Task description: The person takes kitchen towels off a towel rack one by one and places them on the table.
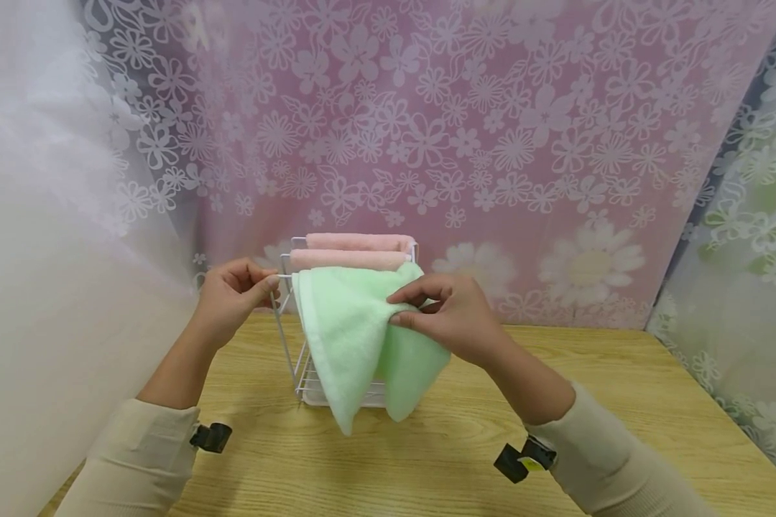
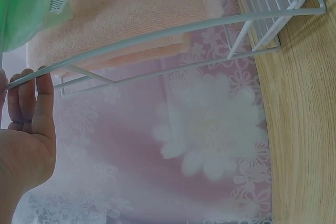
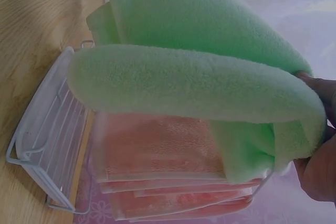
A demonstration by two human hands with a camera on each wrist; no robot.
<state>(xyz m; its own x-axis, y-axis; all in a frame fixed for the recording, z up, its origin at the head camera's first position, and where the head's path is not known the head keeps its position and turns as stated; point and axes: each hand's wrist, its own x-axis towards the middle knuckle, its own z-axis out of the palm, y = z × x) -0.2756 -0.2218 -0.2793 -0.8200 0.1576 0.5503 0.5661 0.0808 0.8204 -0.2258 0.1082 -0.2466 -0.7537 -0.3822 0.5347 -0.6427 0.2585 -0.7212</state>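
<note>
A white wire rack (image 1: 284, 337) stands on the wooden table, with pink towels (image 1: 356, 258) draped over its two rear bars. A light green towel (image 1: 343, 309) hangs over the front bar, its lower end gathered into pointed folds. My left hand (image 1: 229, 298) grips the rack's front left upper corner between thumb and fingers; in the left wrist view the fingers (image 2: 43, 98) curl round the wire. With thumb and fingers my right hand (image 1: 455, 312) pinches the green towel near the right side of the rack. The bar beneath the green towel is mostly hidden.
The wooden table (image 1: 556, 402) spreads out in front and to the right. Behind the rack hangs a pink floral curtain (image 1: 491, 143), with a pale sheet (image 1: 58, 215) at the left. A white tray (image 3: 42, 114) forms the rack's base.
</note>
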